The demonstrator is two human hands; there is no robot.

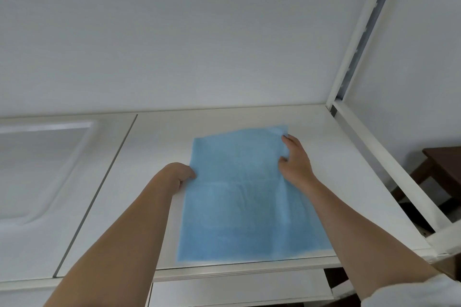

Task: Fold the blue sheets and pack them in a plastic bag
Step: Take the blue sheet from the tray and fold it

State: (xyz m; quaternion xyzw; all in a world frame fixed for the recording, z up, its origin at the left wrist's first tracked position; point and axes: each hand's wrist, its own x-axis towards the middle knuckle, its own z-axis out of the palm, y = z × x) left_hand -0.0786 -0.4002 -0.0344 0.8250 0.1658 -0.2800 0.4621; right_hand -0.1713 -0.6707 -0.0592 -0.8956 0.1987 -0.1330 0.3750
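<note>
A blue sheet lies flat on the white table, reaching from the front edge toward the wall, with a faint crease across its middle. My left hand pinches the sheet's left edge about halfway up, fingers curled at the edge. My right hand grips the right edge near the far right corner, thumb and fingers on the fabric. No plastic bag is in view.
A clear plastic tray or lid sits on the left tabletop, past a seam between two table panels. A white metal frame post rises at the right. A dark wooden stool stands beyond the table's right edge.
</note>
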